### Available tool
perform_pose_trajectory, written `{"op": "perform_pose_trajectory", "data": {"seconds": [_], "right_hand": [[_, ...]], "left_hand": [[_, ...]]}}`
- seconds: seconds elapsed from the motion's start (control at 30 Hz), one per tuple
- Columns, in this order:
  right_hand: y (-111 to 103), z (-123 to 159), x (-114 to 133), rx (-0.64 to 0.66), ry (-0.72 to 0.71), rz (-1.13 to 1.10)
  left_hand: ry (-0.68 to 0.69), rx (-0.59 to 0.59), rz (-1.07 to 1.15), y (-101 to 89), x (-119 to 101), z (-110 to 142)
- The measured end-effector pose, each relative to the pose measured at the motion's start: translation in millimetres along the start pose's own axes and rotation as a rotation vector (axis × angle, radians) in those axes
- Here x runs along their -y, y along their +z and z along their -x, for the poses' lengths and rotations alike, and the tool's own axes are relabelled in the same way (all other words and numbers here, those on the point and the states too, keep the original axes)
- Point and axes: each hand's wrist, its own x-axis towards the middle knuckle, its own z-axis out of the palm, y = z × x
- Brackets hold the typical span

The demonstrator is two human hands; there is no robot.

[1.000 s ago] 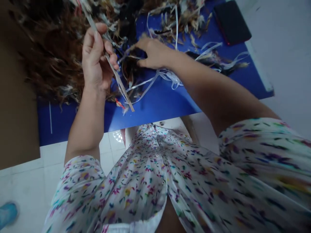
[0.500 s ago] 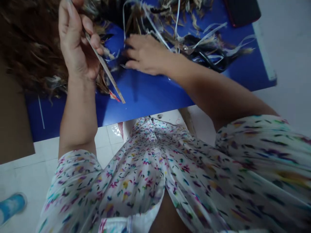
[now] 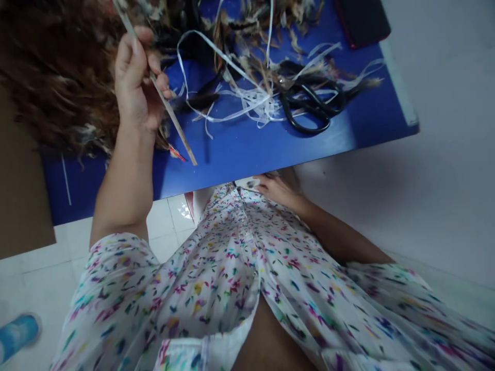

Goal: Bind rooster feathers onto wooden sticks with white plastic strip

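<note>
My left hand point(image 3: 137, 77) is raised over the blue table point(image 3: 247, 149) and grips a thin stick point(image 3: 174, 123) that slants down to the right, its tip close to the tabletop. A big mass of brown feathers point(image 3: 58, 72) lies just left of that hand. My right hand point(image 3: 276, 188) is down below the table's near edge, resting on my flowered dress point(image 3: 240, 257); its fingers are partly hidden under the edge. White plastic strips point(image 3: 247, 98) and black scissors point(image 3: 309, 103) lie on the table where that hand was.
A dark phone point(image 3: 361, 20) lies at the table's far right corner. Loose feathers and strips point(image 3: 255, 31) litter the far side. A brown panel point(image 3: 19, 196) stands at left. Pale tiled floor point(image 3: 444, 154) surrounds the table, with a blue shoe point(image 3: 17, 335) at lower left.
My right hand left the feathers and strips and dropped below the table's near edge, uncovering the black scissors. My left hand kept hold of the stick, shifting slightly.
</note>
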Motion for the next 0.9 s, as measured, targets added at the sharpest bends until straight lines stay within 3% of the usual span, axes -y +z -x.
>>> {"op": "perform_pose_trajectory", "data": {"seconds": [0.1, 0.2, 0.3, 0.4, 0.47, 0.53, 0.63, 0.67, 0.7, 0.8, 0.9], "right_hand": [[19, -29, 1, 0.064, 0.052, 0.092], [19, -41, 5, 0.117, 0.002, 0.095], [5, -26, 5, 0.167, -0.044, 0.080], [-31, 13, 10, 0.166, -0.125, -0.010], [-67, 39, 21, 0.056, -0.275, -0.227], [-107, 49, 35, -0.154, -0.347, -0.327], [-158, 27, 54, -0.556, -0.419, -0.302], [-171, 14, 58, -0.654, -0.389, -0.278], [-181, 2, 59, -0.654, -0.362, -0.268], [-189, -13, 57, -0.705, -0.344, -0.157], [-166, 17, 48, -0.844, -0.338, -0.077]], "left_hand": [[-0.008, -0.046, -0.003, -1.1, 2, 0], [-0.005, -0.040, -0.022, -3.3, 4, -1], [-0.002, -0.030, -0.018, -5.3, 5, -2], [-0.005, -0.041, -0.017, -5.9, 6, -2], [-0.005, -0.037, -0.021, -5.5, 7, -3], [-0.002, -0.026, -0.022, -4.7, 7, -3], [-0.002, -0.034, -0.013, -3.9, 8, -2], [-0.005, -0.034, -0.012, -3.9, 9, -2], [-0.006, -0.029, -0.014, -4.1, 9, -2], [0.001, 0.013, -0.040, -4.9, 11, -3], [0.026, 0.038, -0.064, -5.2, 13, -4]]}}
